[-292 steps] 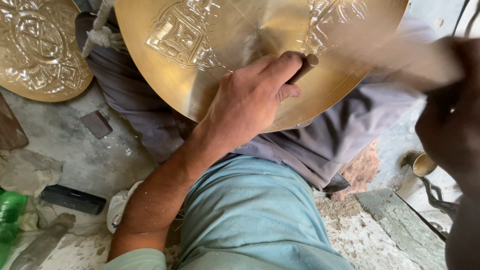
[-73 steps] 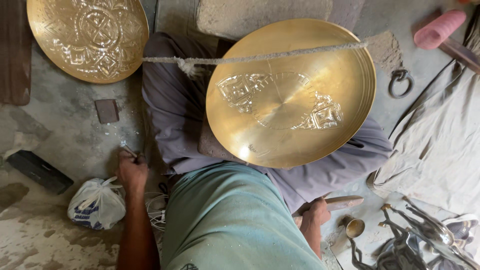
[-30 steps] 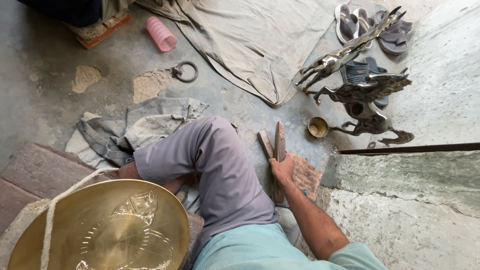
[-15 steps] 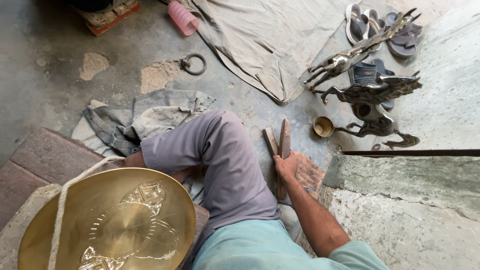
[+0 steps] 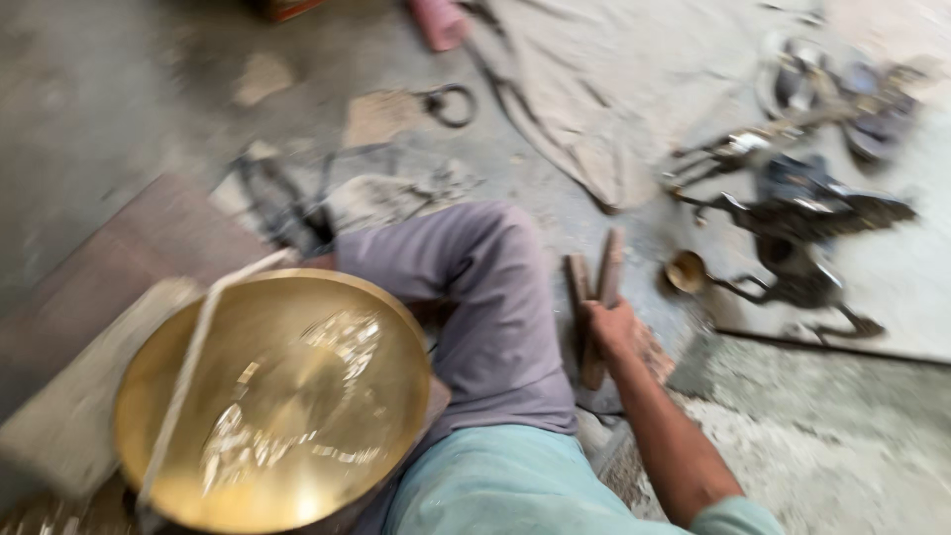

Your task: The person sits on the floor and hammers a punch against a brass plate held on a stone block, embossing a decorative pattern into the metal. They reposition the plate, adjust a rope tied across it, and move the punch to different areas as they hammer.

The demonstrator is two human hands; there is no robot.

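Right hand [image 5: 609, 332] resting on wooden sticks [image 5: 592, 297] on the floor beside the bent knee.

Blur hides whether the fingers are clamped on the sticks or only laid over them. The two sticks lie side by side, long axes running away from the person, far ends past the fingertips. Just beyond the fingers, to their right, sits a small brass cup [image 5: 686, 271], with dark metal figures [image 5: 792, 213] further out. Well to the left of the fingers, a round brass plate [image 5: 277, 396] leans against the leg, a pale cord [image 5: 188, 367] across its face. Left hand is out of view.
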